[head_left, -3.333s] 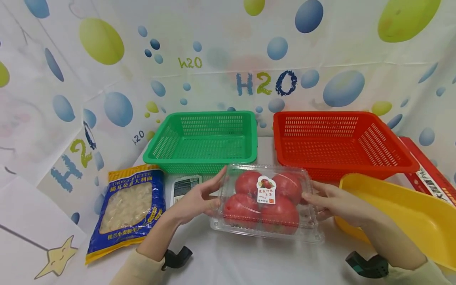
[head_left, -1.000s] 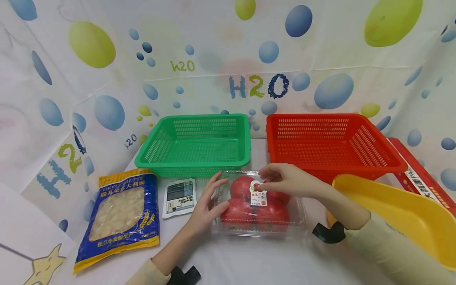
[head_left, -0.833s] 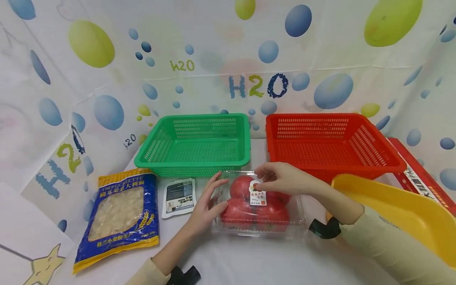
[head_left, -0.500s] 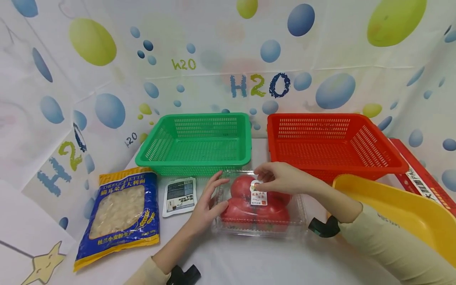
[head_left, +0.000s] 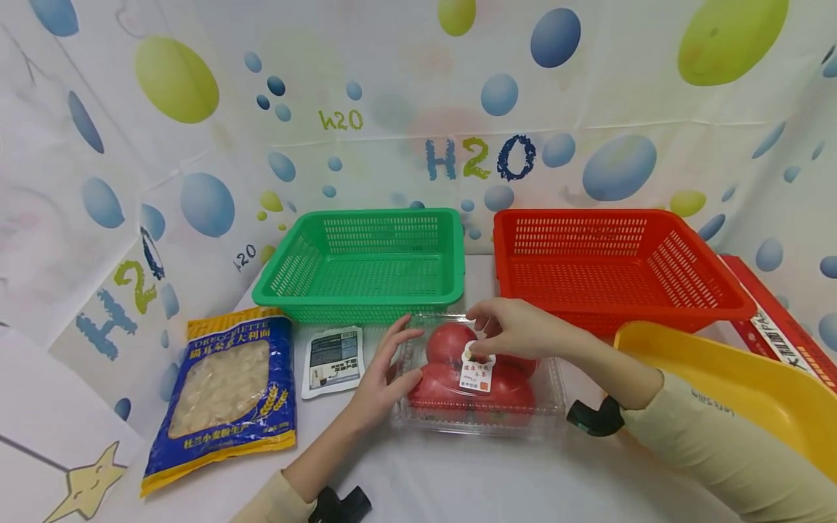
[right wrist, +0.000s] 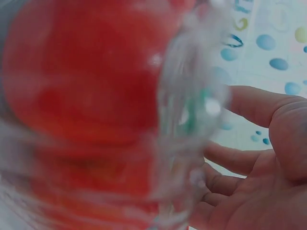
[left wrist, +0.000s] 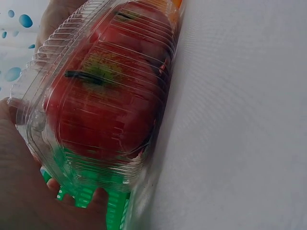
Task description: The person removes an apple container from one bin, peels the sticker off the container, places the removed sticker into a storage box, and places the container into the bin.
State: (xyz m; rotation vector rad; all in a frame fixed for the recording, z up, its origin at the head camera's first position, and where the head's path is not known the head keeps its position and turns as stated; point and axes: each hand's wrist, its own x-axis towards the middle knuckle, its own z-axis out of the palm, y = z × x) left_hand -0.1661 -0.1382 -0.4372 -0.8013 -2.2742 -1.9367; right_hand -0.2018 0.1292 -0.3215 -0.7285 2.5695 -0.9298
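A clear plastic clamshell box (head_left: 549, 396) of large red apples (head_left: 447, 341) lies flat on the white tabletop. At its left end my left hand (head_left: 378, 385) holds the box, thumb on the near part and fingers farther back. My right hand (head_left: 516, 330) reaches over the lid and pinches the upper part of a white paper label (head_left: 476, 378) between thumb and index finger. The label slants over the apples; its top edge is partly hidden by the fingers. In the left wrist view, an apple (left wrist: 105, 105) with a dark stem shows through the ribbed plastic.
Behind the box stand a green basket (head_left: 373, 299) and a red basket (head_left: 615, 309). A yellow tray (head_left: 739, 392) sits under the right forearm, beside a red printed box (head_left: 771, 327). On the left lie a blue pasta bag (head_left: 222, 392) and a white packet (head_left: 333, 362).
Both hands held the box by its ends 3.3 seconds ago; it has since come down onto the table. My right hand moved to the label, which has tilted within the last half second.
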